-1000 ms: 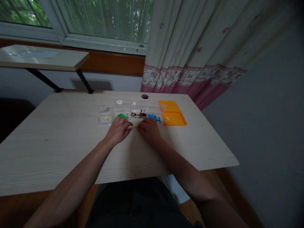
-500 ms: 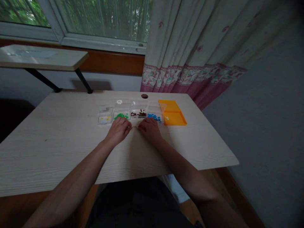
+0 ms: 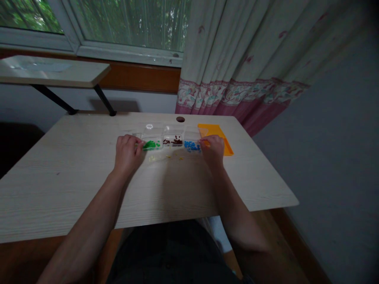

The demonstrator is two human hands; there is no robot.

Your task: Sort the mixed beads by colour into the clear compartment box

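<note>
My left hand (image 3: 128, 152) is closed, its fingertips together at the left wall of the clear plastic box of green pieces (image 3: 151, 145). It covers most of the small box of yellow pieces. At the other end of the row, my right hand (image 3: 213, 150) pinches at the right edge of the clear box of blue pieces (image 3: 192, 146). Between them is a box of dark red-brown pieces (image 3: 173, 141). Small yellow pieces (image 3: 168, 156) lie on the table in front of the boxes, with a paler yellowish cluster (image 3: 152, 158) to their left.
An orange tray (image 3: 228, 149) stands right of the boxes, partly behind my right hand. The clear lids (image 3: 174, 129) lean back behind the boxes. A raised shelf (image 3: 85, 77) on black legs is at the back left. A round hole (image 3: 180, 119) pierces the tabletop (image 3: 74, 173) near its back edge.
My hands have moved apart, from the middle in front of the boxes to the two ends of the row. The yellow bit between their fingers was let go; yellow pieces now show on the table.
</note>
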